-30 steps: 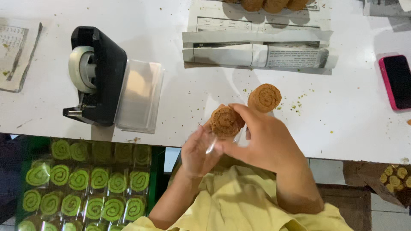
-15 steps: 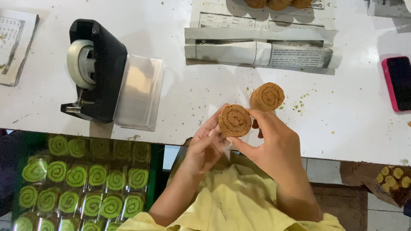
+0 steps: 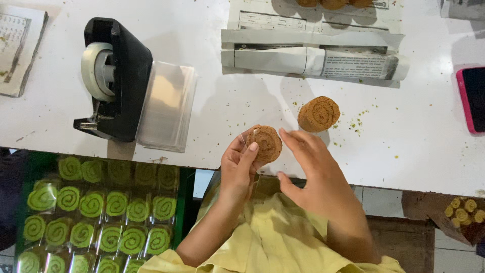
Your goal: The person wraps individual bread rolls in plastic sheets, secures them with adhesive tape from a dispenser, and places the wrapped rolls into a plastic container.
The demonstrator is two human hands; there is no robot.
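While the head camera looks straight down, the person's left hand pinches a brown spiral cookie between thumb and fingers, right at the near edge of the white table. What looks like a clear wrapper sits around that cookie, though the film is too faint to trace. Over comes the right hand, fingers spread wide and loose, fingertips just beside the cookie's right rim; whether they touch it cannot be told. It holds nothing. A second brown spiral cookie lies flat on the table just beyond the right hand, green crumbs scattered to its right. To the left stands a black tape dispenser with its roll mounted, and a stack of clear plastic sleeves rests against its right side. Folded newspaper lies at the far side, more brown cookies on it at the top edge. A pink-cased phone sits at the right edge. Below the table, on the left, a green crate holds rows of wrapped green spiral cookies. The yellow garment fills the bottom centre.
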